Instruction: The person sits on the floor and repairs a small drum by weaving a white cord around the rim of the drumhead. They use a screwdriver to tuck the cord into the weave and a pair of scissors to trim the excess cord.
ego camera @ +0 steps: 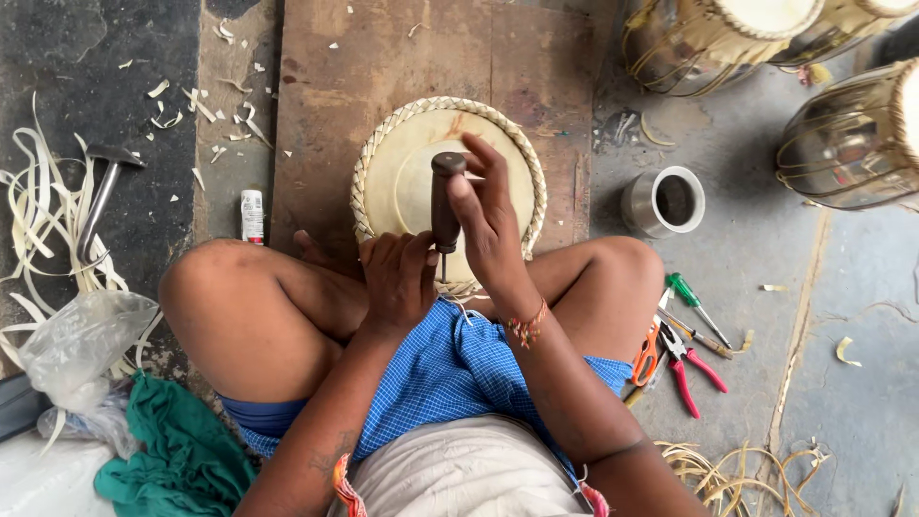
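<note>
Seated cross-legged on the floor, person works over a round drum head (421,158) with a plaited rim, lying flat on a wooden board (383,57).

Right hand (493,225) clenched round the dark wooden handle of an awl (445,206), held upright, its thin metal tip pointing down at the near edge of the drum head. Left hand (397,278) sits just beside the awl's tip, fingers curled and pressing on the near rim of the drum head; whether it pinches anything there, cannot tell.

All else placed from the drum head:
- Left of it, just off the board: small white tube (252,215).
- Further left, on dark ground: hammer (100,196) amid pale hide strips (38,211) and shavings.
- Right of it: small steel cup (665,201) with dark contents.
- Right and nearer the person, by the knee: green-handled screwdriver (694,302), red-handled pliers (684,364), orange-handled scissors (646,356), lying close together.
- Far right and beyond: laced drum bodies (847,144).
- Near left, by the knee: clear plastic bag (81,335) and green cloth (182,455).
</note>
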